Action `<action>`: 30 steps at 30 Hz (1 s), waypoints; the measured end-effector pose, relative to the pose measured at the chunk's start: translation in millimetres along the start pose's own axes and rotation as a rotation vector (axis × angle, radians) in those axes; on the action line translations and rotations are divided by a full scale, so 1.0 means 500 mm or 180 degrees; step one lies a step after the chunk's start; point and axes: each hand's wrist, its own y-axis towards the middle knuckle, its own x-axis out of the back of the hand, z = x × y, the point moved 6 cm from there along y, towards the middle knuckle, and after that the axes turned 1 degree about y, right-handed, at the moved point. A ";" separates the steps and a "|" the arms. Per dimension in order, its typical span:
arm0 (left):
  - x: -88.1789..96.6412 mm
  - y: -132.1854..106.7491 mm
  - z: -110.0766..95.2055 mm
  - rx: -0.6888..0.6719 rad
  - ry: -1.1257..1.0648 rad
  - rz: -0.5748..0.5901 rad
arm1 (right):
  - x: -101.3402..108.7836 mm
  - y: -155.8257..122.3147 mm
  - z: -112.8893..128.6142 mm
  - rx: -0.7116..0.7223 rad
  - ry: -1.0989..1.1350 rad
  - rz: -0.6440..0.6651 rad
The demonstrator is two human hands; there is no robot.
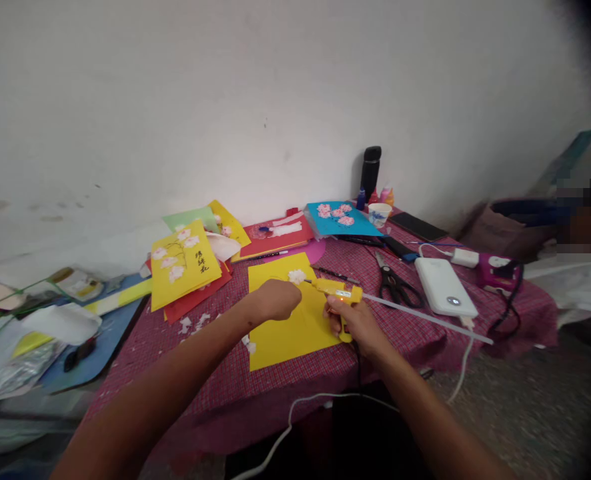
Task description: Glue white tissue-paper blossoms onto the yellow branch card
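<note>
My right hand (pixel 353 323) is wrapped around the handle of a yellow hot glue gun (pixel 330 287). A long translucent glue stick (pixel 425 319) sticks out of its back end, and its nozzle points left at a white crumpled-paper flower (pixel 297 275). My left hand (pixel 278 300) is curled closed just below and left of that flower. Its fingertips are turned away from me, so I cannot see what they hold. Both hands are over a yellow paper sheet (pixel 285 343) on the table, with a few thin drawn lines near its top.
Finished flower cards (pixel 185 267) lie at the left, a blue card (pixel 343 220) at the back. Black scissors (pixel 395 283), a white power bank (pixel 445 287) and a purple power socket (pixel 498 272) are at the right. A white cable (pixel 315 398) loops below the front edge. White paper scraps (pixel 195 323) are scattered leftward.
</note>
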 end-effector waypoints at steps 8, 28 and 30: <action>0.017 0.002 -0.017 -0.0066 0.0396 0.0121 | 0.000 0.002 -0.002 0.0012 0.0094 0.0042; -0.004 0.007 -0.016 -0.0125 0.0270 0.0047 | 0.003 0.006 -0.013 0.0021 -0.0021 0.0069; -0.005 0.005 -0.007 -0.0129 0.0176 0.0062 | 0.003 0.005 -0.010 0.0022 -0.0025 0.0047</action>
